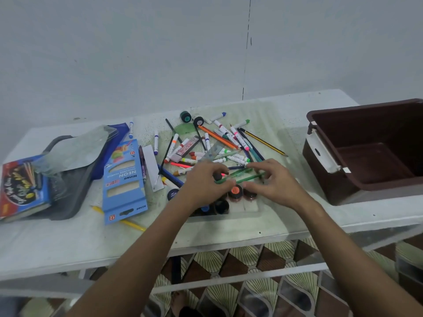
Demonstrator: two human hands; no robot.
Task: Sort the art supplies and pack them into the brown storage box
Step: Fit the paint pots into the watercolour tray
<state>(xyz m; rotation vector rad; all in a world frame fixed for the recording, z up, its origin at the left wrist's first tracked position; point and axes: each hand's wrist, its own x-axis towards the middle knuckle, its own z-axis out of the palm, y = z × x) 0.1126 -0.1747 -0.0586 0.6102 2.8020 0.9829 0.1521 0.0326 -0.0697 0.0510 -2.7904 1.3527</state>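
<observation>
A heap of markers, pens and pencils lies in the middle of the white table. Both hands meet at its near edge over two green pens. My left hand pinches their left ends, my right hand their right ends. Small paint pots stand just below the hands in a clear tray. The brown storage box sits at the right end of the table, open, with nothing visible inside.
A blue NEON pencil carton lies left of the heap, a yellow pencil under it. Further left are a grey tray, clear plastic packaging and a colourful box. A wall is close behind the table.
</observation>
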